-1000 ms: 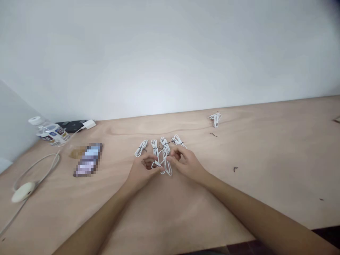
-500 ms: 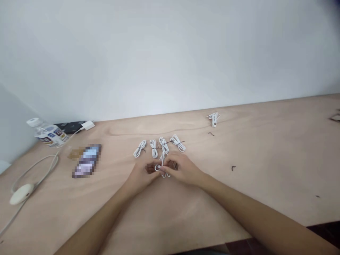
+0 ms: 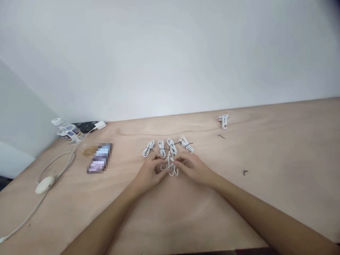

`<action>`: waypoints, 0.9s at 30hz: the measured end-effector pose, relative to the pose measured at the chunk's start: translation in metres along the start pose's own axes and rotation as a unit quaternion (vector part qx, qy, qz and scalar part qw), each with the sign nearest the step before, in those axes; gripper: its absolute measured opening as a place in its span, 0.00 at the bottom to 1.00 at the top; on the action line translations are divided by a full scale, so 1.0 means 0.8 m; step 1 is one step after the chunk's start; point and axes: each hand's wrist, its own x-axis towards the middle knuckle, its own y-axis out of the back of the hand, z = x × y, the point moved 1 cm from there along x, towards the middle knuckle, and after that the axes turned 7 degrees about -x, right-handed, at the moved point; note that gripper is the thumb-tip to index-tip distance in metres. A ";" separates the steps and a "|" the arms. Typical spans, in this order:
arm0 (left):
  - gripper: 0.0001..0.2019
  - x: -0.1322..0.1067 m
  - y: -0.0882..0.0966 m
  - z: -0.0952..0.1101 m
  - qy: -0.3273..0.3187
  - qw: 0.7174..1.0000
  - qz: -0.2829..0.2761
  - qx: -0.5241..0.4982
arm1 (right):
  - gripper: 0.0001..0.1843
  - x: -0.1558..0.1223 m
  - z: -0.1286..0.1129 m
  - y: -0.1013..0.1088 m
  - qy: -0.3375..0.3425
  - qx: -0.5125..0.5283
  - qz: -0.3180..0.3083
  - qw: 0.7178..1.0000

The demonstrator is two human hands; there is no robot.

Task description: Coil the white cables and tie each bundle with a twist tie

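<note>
1. Head view: the left hand point(image 3: 150, 173) and right hand point(image 3: 194, 168) are parting, leaving the cable point(image 3: 171, 159) looser.
2. The right is pinching the cable; the left is curling narrowly, its hold impossible to tell.
3. The cable is lying between four bundles point(image 3: 172, 145) and the desk's point(image 3: 170, 226) front edge.

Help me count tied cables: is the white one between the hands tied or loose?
Loose, it seems: the white cable spreads in open loops, with no dark tie visible around it, though the hands partly hide it.
</note>
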 end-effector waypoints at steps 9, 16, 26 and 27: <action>0.18 0.002 -0.005 -0.007 -0.092 0.990 -0.098 0.044 | 0.18 0.008 0.011 -0.003 -0.133 0.404 0.027 0.905; 0.28 -0.006 0.008 -0.013 -0.080 0.987 -0.071 0.117 | 0.14 0.003 -0.012 0.025 -0.193 0.505 0.122 0.832; 0.29 -0.018 0.055 0.005 -0.040 0.993 -0.069 0.086 | 0.12 -0.020 -0.022 0.084 -0.171 0.525 0.209 0.807; 0.29 -0.023 0.063 0.009 -0.020 0.994 -0.073 0.079 | 0.12 -0.023 -0.022 0.093 -0.167 0.517 0.218 0.811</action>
